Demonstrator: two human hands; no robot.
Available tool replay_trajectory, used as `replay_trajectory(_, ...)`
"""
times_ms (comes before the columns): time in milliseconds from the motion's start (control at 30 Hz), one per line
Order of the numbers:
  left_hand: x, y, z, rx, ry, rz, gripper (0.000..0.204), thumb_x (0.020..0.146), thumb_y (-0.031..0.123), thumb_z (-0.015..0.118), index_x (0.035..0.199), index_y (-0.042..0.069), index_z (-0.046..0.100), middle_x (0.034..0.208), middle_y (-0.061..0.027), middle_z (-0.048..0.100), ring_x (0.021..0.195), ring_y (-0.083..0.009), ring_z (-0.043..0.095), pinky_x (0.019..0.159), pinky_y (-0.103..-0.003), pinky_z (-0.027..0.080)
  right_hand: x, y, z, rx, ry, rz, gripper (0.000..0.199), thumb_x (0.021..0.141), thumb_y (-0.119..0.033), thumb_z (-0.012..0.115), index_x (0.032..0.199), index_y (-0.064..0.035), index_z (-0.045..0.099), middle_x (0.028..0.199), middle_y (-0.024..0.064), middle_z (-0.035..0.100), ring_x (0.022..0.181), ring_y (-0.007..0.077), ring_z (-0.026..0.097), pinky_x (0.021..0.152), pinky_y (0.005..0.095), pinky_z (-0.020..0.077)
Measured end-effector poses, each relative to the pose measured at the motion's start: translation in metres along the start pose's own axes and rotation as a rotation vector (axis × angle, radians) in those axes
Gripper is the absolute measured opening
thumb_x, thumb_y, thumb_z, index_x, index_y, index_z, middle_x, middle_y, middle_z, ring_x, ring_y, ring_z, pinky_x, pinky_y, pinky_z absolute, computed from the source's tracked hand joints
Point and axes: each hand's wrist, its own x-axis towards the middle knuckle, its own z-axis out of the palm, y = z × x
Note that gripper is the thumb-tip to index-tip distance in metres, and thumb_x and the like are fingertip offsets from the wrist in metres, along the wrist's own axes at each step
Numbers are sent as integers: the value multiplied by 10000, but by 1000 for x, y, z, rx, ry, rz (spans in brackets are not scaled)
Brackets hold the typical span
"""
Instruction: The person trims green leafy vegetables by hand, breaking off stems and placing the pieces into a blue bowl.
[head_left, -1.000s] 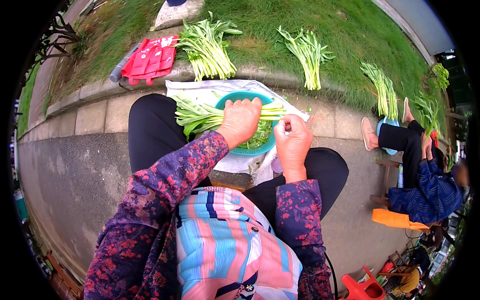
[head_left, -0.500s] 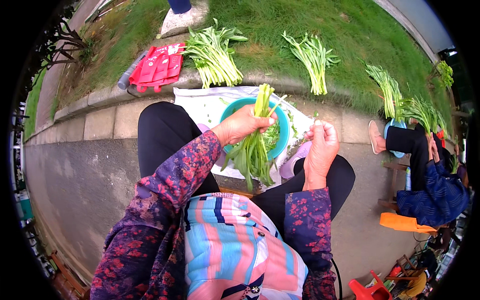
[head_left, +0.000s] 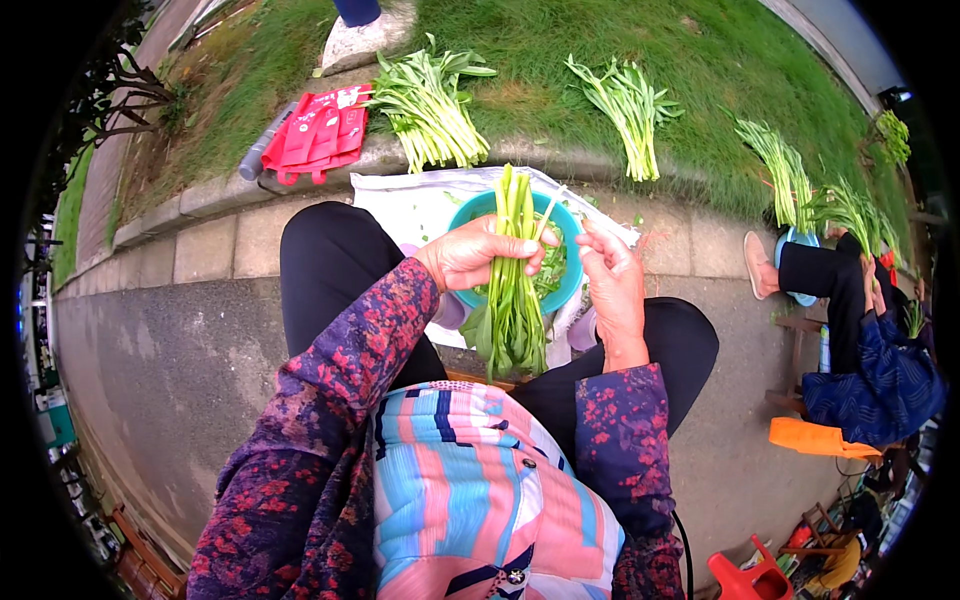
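My left hand (head_left: 468,252) is wrapped round a bunch of leafy green stalks (head_left: 514,305). The bunch stands with its cut stems pointing away from me and its leaves hanging towards my lap. One thin pale stalk leans out beside my left fingertips. Just right of the bunch is my right hand (head_left: 613,290), its thumb and fingers pinched; whatever they hold is too small to make out. Under both hands sits a turquoise basin (head_left: 564,291) with loose green leaves inside. It rests on a white sheet (head_left: 395,200) between my feet.
Beyond the kerb (head_left: 205,206) lie a large pile of greens (head_left: 430,115), a smaller bunch (head_left: 630,115) and a red bag (head_left: 318,135) beside a grey cylinder (head_left: 262,150). At right another person in a blue top (head_left: 870,385) sits holding greens. A red stool (head_left: 750,575) stands lower right.
My right hand has moved left, closer to the bunch. The bunch in my left hand has turned more upright and its leaves are drawn together.
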Motion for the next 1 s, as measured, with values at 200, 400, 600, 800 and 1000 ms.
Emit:
replay_trajectory(200, 3, -9, 23, -19, -79, -81, 271, 843, 133, 658, 1073, 37, 551, 884, -49, 582, 843, -158, 567, 789, -295, 454, -3, -6, 9, 455, -332, 254, 474, 856, -315, 664, 1144, 48, 560, 751, 20, 544, 559, 115, 528, 510, 263, 477)
replay_trajectory(400, 7, -17, 22, -50, -162, -202, 277, 836, 66, 636, 1086, 27, 522, 890, -74, 584, 839, -174, 582, 785, -306, 469, -8, -19, 14, 546, -397, 311, 439, 831, -338, 687, 1083, 9, 591, 800, 30, 615, 511, 61, 529, 364, 184, 411)
replay_trajectory(600, 17, -20, 22, -23, -188, -230, 275, 861, 64, 613, 1114, 36, 511, 894, -74, 593, 832, -174, 600, 775, -302, 494, -4, -14, 21, 446, -320, 277, 363, 843, -314, 678, 1037, -16, 606, 818, 31, 631, 510, 40, 530, 317, 157, 360)
replay_trajectory(800, 15, -22, 14, -106, -108, -150, 579, 901, 192, 601, 1373, 139, 270, 1121, -78, 564, 992, -174, 592, 879, -328, 481, -3, -17, 19, 496, -301, 272, 351, 924, -383, 543, 966, -39, 599, 789, 30, 639, 459, 16, 454, 334, 153, 261)
replay_trajectory(1000, 14, -20, 11, -21, -53, -182, 548, 925, 367, 536, 1348, 61, 367, 1155, -74, 563, 1050, -158, 565, 901, -301, 470, -1, -12, 15, 463, -323, 218, 396, 940, -426, 494, 975, -47, 602, 800, 18, 633, 508, 24, 481, 395, 165, 318)
